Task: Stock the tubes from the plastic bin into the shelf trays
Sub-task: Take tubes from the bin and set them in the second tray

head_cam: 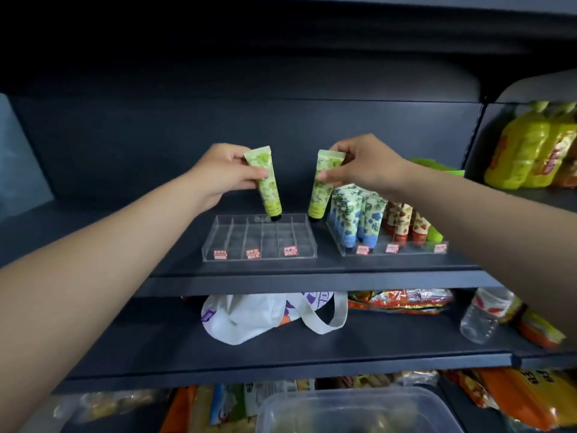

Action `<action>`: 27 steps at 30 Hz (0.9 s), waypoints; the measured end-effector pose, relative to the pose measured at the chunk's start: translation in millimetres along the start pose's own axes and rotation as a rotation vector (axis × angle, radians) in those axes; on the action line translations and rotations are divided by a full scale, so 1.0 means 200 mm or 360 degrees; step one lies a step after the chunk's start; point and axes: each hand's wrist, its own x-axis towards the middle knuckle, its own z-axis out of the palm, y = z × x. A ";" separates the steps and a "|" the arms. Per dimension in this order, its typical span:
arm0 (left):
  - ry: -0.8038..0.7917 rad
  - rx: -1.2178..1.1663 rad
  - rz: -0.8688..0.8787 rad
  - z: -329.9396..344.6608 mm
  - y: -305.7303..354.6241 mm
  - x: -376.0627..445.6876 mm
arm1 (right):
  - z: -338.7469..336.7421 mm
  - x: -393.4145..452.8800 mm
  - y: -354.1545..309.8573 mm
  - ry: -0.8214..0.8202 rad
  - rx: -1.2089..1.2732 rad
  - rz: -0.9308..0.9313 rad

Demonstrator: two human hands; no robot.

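Note:
My left hand (222,173) grips a green flowered tube (265,185), cap down, with its black cap touching the back row of a clear divided tray (259,242) that holds nothing. My right hand (362,165) pinches a second green tube (323,189), cap down, just right of that tray's back corner. A second clear tray (393,250) to the right holds blue flowered tubes (352,214) and red flowered tubes (402,223) standing upright. The plastic bin (352,410) shows at the bottom edge; its contents are blurred.
A white cloth bag (268,317), snack packets (399,301) and a water bottle (482,317) lie on the shelf below. Yellow bottles (530,148) stand on the neighbouring shelf at right. More packets fill the lowest shelf.

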 end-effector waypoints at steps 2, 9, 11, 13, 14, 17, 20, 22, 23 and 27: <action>0.0029 0.0078 -0.0012 0.00 -0.03 0.08 | 0.01 0.09 0.00 -0.0021 -0.0056 0.0008; -0.0027 0.0306 0.0029 0.04 -0.14 0.31 | 0.06 0.30 0.06 -0.0227 -0.0580 -0.0050; -0.0052 0.0309 0.0033 0.06 -0.17 0.35 | 0.08 0.34 0.09 -0.0264 -0.0662 -0.0067; -0.0065 0.0324 0.0038 0.08 -0.19 0.38 | 0.09 0.38 0.10 -0.0290 -0.0713 -0.0070; -0.0065 0.0344 0.0036 0.09 -0.20 0.39 | 0.09 0.40 0.11 -0.0299 -0.0729 -0.0068; -0.0075 0.0392 0.0027 0.10 -0.22 0.43 | 0.10 0.46 0.13 -0.0340 -0.0777 -0.0051; -0.0117 0.0421 0.0016 0.11 -0.24 0.47 | 0.11 0.51 0.14 -0.0391 -0.0924 -0.0020; -0.0130 0.0456 0.0002 0.11 -0.25 0.49 | 0.13 0.56 0.16 -0.0414 -0.1049 -0.0006; -0.0134 0.0479 0.0002 0.12 -0.26 0.50 | 0.13 0.57 0.16 -0.0423 -0.1102 0.0004; -0.0136 0.0577 0.0020 0.16 -0.28 0.54 | 0.17 0.63 0.19 -0.0448 -0.1197 0.0076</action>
